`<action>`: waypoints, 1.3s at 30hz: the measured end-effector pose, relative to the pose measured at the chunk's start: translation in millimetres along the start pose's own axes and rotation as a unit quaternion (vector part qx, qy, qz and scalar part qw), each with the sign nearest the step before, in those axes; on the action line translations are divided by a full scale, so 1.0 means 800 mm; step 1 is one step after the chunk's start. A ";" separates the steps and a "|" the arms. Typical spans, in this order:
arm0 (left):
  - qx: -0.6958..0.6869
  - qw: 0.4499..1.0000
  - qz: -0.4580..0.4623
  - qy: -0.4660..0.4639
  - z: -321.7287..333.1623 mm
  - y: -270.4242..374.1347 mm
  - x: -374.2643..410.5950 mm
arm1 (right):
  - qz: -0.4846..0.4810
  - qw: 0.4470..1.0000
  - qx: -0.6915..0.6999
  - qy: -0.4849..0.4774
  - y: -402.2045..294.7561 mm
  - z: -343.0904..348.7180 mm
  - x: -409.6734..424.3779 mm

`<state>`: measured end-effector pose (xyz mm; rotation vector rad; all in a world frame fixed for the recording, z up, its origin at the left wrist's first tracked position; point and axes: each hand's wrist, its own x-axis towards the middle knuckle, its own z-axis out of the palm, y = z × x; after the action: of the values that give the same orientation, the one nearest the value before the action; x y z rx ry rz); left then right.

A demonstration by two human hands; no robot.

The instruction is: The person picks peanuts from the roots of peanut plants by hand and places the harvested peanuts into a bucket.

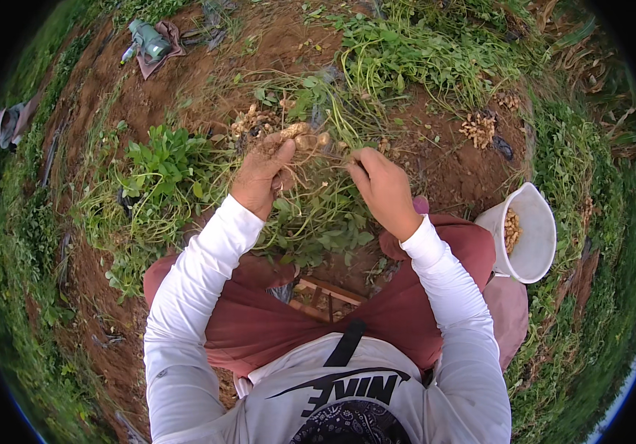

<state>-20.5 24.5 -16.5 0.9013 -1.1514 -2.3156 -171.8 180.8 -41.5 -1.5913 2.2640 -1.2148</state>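
My left hand is closed around the soil-caked roots of a peanut plant, its thumb beside a pale peanut pod. More pods of the plant hang between my two hands. Across from it, my right hand has its thumb and fingers pinched on the plant's stems, and its fingertips are partly hidden. Green peanut foliage lies under both hands, in front of my legs. Just beyond my left hand is a cluster of peanuts on the ground.
A white bucket with peanuts inside tilts beside my right knee. Pulled plants and a peanut cluster lie ahead right. A green bottle rests on cloth at far left. A wooden frame is between my legs.
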 end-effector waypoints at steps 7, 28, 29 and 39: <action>0.091 0.995 0.015 0.033 -0.003 0.015 0.012 | -0.108 0.990 0.051 0.079 -0.011 -0.006 -0.018; 0.189 0.980 -0.051 -0.038 0.012 0.012 -0.004 | 0.332 0.664 0.669 -0.042 0.039 -0.015 -0.001; 0.201 0.976 -0.059 -0.063 0.016 0.009 -0.004 | 0.343 0.651 0.673 -0.070 0.035 0.003 -0.008; 0.244 0.960 -0.118 -0.067 0.032 -0.008 -0.020 | 0.426 0.648 0.624 -0.095 -0.028 0.017 -0.008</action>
<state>-27.1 51.9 -4.1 1.1127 -1.8140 -2.3422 -145.6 175.7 -38.0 -0.0522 1.0446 -1.5052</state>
